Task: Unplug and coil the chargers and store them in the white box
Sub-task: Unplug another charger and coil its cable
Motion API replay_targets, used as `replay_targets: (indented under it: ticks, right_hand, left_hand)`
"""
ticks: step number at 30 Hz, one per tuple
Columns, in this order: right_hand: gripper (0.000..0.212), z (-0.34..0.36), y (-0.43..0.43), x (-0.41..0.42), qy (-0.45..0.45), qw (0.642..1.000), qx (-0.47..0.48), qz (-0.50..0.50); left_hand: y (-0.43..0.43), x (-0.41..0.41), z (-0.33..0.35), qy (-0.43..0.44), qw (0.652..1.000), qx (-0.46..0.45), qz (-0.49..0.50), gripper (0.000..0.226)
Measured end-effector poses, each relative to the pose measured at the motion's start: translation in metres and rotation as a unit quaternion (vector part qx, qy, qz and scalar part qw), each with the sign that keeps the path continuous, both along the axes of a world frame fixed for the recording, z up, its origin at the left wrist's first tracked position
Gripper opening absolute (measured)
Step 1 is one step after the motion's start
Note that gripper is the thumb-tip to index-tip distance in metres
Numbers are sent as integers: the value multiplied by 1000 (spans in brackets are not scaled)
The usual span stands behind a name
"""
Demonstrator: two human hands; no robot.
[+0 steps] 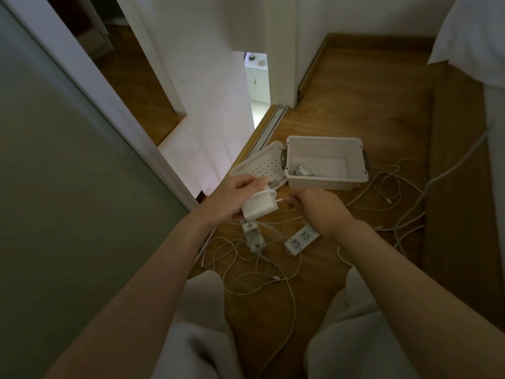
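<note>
My left hand [235, 195] grips a white square charger brick [261, 205] above the wooden floor. Its thin white cable [282, 200] runs right to my right hand [319, 207], which pinches it with curled fingers. Beyond the hands stands the open white box [326, 162], and one coiled charger [302, 170] lies inside it at the left. A white power strip [302, 240] lies on the floor below my right hand. A second strip [252, 236] with a plug in it sits under the brick.
The box lid [263, 165] leans flat to the left of the box. Loose white cables [259, 272] tangle across the floor between my knees and to the right [393, 192]. A wall and door frame [90, 86] stand left, a bed edge [475, 36] right.
</note>
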State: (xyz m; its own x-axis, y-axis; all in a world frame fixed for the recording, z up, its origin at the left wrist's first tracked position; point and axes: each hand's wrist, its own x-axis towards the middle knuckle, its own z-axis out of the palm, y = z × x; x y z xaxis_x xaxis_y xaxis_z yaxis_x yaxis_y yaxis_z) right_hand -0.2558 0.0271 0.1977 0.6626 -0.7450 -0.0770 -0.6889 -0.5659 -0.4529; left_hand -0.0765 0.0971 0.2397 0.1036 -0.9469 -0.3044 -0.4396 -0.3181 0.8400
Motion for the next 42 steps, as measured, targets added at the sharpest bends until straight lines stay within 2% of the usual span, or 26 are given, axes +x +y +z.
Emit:
replay_targets:
  ticks: [3,8,13,17,21,25,28,33,35,37,39,42]
  right_hand:
    - [29,3,0,-1,-13,999,-27,-21]
    - [28,8,-2,-2,-92,993,-39,-59]
    - [31,18,15,8,-141,989,-29,-23]
    - [26,20,31,19,-115,993,-31,27]
    - [27,15,39,24,-120,990,-36,59]
    - [24,10,41,26,-102,991,-8,87]
    - [26,5,43,25,-80,990,13,112]
    - [23,-4,40,25,-83,982,93,142]
    - [24,-7,30,22,-75,983,111,123]
    - [26,-10,21,17,-55,986,117,108]
    - [29,-15,14,11,-42,987,116,102]
    - [32,-17,3,4,-20,991,105,75]
  left_hand:
    - [-1,0,-8,-66,997,-12,-31,23]
    - [0,2,-15,-99,995,-15,-8,21]
    - [0,6,-28,-199,979,-41,15,30]
    - [-2,6,-35,-225,972,-42,52,33]
    - [-7,-3,-27,-88,987,-19,131,21]
    - [-14,-6,-24,52,971,27,234,32]
    - [-14,-12,-17,279,908,27,311,35]
    - [-11,-16,-4,489,807,1,330,33]
    - [-9,-16,-1,534,778,5,331,33]
    - [-8,-15,1,547,769,9,331,29]
    - [-7,-14,2,527,786,9,322,24]
    - [-6,-13,5,452,846,15,283,21]
